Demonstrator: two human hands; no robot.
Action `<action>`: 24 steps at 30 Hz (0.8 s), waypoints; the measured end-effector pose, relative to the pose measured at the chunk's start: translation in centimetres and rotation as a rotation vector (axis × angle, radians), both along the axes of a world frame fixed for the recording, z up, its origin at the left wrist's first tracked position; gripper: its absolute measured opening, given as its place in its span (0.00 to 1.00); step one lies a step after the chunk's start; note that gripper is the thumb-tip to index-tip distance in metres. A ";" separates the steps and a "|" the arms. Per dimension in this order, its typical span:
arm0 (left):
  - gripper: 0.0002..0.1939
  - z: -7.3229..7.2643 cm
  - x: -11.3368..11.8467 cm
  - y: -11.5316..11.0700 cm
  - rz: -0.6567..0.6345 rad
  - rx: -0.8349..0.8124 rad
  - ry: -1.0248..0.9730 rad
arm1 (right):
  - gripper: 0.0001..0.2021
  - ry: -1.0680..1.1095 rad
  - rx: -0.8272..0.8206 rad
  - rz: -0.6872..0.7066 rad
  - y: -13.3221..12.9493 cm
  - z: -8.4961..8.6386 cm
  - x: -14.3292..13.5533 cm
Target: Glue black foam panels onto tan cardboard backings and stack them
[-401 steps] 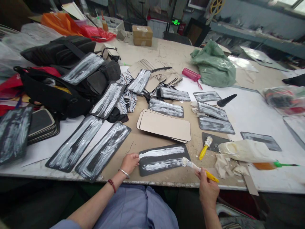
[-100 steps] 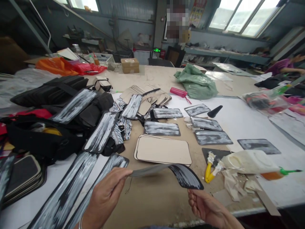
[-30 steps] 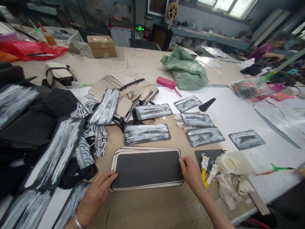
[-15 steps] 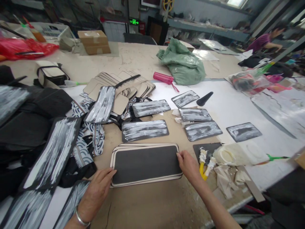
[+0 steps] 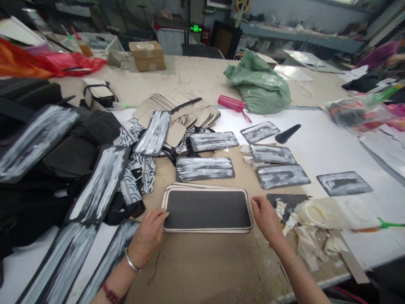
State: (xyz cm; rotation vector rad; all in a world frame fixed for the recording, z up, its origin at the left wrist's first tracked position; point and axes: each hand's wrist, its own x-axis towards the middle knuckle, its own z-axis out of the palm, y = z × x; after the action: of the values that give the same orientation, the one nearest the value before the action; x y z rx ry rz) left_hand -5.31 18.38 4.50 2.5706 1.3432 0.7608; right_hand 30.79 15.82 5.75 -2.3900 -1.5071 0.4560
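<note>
A stack of rounded rectangular panels (image 5: 207,210), with black centres and pale beige borders, lies flat in front of me. My left hand (image 5: 149,232) has its fingers closed on the left edge of the top panel. My right hand (image 5: 265,215) is curled, with thumb and fingertips together, just beside the panel's right edge. Nothing shows in that hand. Behind the stack lies a dark panel (image 5: 205,169) streaked with white glue. Two glue-covered brushes (image 5: 289,221) rest right of my right hand, by a whitish plastic container (image 5: 337,212).
Several more glue-streaked panels (image 5: 283,176) are spread around. Beige panels (image 5: 177,107) lie fanned out farther back. Black bags (image 5: 72,139) pile up on the left. A green plastic sack (image 5: 257,86) and a pink bottle (image 5: 230,102) stand beyond. A person (image 5: 379,52) is at the far right.
The top panel now lies more squarely over the stack. My right hand has come slightly off its right edge, while my left stays at the left edge. The view has shifted left.
</note>
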 end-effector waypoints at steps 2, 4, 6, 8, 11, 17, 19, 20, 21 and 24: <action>0.13 0.2 0.3 -0.5 0.068 -0.022 -0.039 | 0.17 -0.009 0.036 0.061 0.2 -0.2 0.2; 0.11 0.4 0.6 -1.2 0.179 -0.045 -0.069 | 0.20 -0.024 0.036 0.101 0.5 -0.4 0.3; 0.11 0.5 1.0 -2.1 0.293 -0.075 -0.077 | 0.22 -0.021 0.031 0.114 0.8 -0.7 0.3; 0.13 0.5 1.4 -2.9 0.371 -0.110 -0.074 | 0.24 0.002 0.040 0.106 1.0 -0.9 0.4; 0.16 0.0 1.9 -3.8 0.424 -0.153 -0.072 | 0.26 0.048 0.050 0.076 1.3 -0.9 0.5; 0.17 -1.2 2.1 -4.3 0.460 -0.208 -0.153 | 0.25 0.213 -0.017 -0.067 2.1 -0.3 0.1; 0.17 -1.3 2.0 -4.3 0.485 -0.252 -0.217 | 0.23 0.255 0.004 -0.094 2.3 -0.1 0.0; 0.18 -1.3 2.0 -4.2 0.504 -0.284 -0.251 | 0.22 0.263 0.021 -0.094 2.3 -0.1 -0.1; 0.19 -1.2 1.9 -4.0 0.524 -0.321 -0.287 | 0.22 0.266 0.033 -0.086 2.3 -0.1 -0.2; 0.21 -0.6 1.6 -3.2 0.605 -0.464 -0.400 | 0.22 0.253 0.045 -0.065 1.9 -0.2 -0.3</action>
State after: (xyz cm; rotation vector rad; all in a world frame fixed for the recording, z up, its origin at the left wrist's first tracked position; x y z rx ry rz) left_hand -3.67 15.21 3.89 1.5656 1.8860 0.8520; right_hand 30.52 17.75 5.60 -2.2408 -1.3119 0.6736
